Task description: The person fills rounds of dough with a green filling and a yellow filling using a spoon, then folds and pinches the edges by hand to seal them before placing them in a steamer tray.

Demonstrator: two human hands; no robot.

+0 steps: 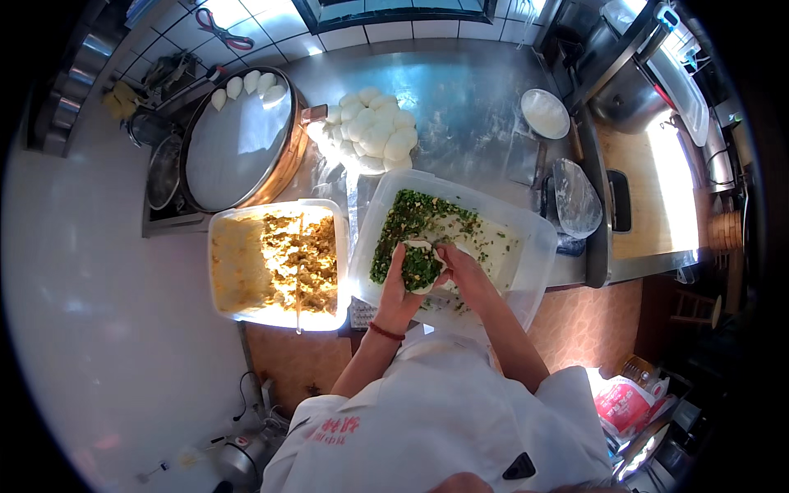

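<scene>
A round dough wrapper heaped with chopped green filling [421, 266] rests in my left hand [396, 288], whose thumb lies along its near-left rim. Fingers of my right hand [463, 275] pinch the wrapper's right edge. Both hands are over a translucent plastic tub [531, 246] with chopped greens [400, 215] along its far and left sides. To the left stands a second plastic tub [240, 265] of brown filling [317, 246], with a thin stick or handle lying across it. Pale dough balls [373, 126] are piled beyond the tubs.
A round steamer [240, 154] at the left carries several pleated buns [251, 81] along its far rim. A bowl of white flour [545, 114] and a clear plastic container [576, 197] sit on the right of the steel worktop [456, 80]. Scissors [223, 31] hang on the tiled wall.
</scene>
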